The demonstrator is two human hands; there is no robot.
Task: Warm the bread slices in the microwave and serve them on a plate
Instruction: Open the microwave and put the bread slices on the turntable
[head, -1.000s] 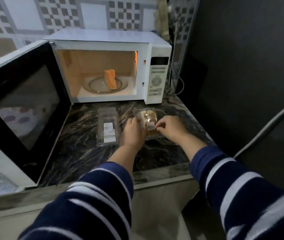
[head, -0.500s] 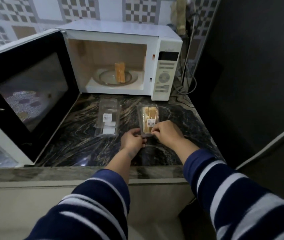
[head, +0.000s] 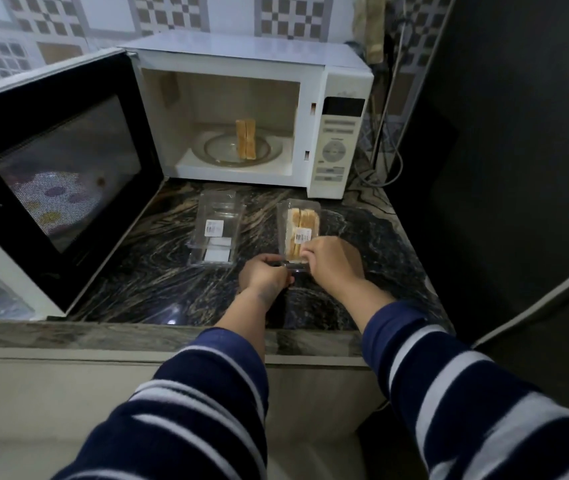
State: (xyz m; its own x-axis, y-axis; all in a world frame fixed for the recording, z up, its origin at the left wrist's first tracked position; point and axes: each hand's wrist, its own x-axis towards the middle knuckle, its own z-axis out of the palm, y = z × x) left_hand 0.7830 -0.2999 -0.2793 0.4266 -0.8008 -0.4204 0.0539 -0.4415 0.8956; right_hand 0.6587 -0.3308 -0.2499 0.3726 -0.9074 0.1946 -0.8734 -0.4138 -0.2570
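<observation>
At the frame's centre, the left hand (head: 265,276) and right hand (head: 332,260) are both pinching the near edge of a clear plastic pack of golden-brown bread slices (head: 299,230) lying on the dark marbled countertop (head: 158,271). Just left of it an empty clear plastic pack (head: 217,226) is lying flat. Above them, two toasted-looking bread slices (head: 245,138) are standing upright on the glass turntable (head: 220,149) inside the open white microwave (head: 248,109).

Dark marbled counter (head: 158,271) — patterned wall tiles (head: 172,12) behind (cables (head: 388,161) right).
</observation>
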